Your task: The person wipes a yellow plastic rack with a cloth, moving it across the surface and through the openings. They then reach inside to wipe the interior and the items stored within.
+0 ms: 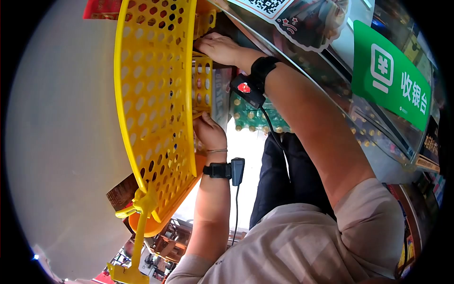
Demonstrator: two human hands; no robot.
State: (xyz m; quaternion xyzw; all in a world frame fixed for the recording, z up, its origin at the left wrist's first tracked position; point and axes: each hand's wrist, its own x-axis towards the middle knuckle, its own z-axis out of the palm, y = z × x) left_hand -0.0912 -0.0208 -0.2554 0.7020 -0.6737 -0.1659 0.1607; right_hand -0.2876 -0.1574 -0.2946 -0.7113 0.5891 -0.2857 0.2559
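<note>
A small yellow plastic basket (202, 87) with round holes sits beside a large yellow perforated rack (156, 94). My right hand (218, 48) is closed over the basket's upper end in the picture, its fingertips partly hidden. At the opposite end, my left hand (210, 133) grips the basket's edge with its thumb showing; the other fingers are mostly behind the rack's rim. What lies inside the basket is hard to make out. Both wrists wear black straps with small cabled boxes.
Green packs of bottles (255, 113) stand near my legs. On the right, a glass counter carries a green sign (390, 71) and a QR-code sticker (265, 7). An orange tube (146, 225) and yellow clamp (144, 203) are at the rack's end. A pale wall (66, 132) fills the left.
</note>
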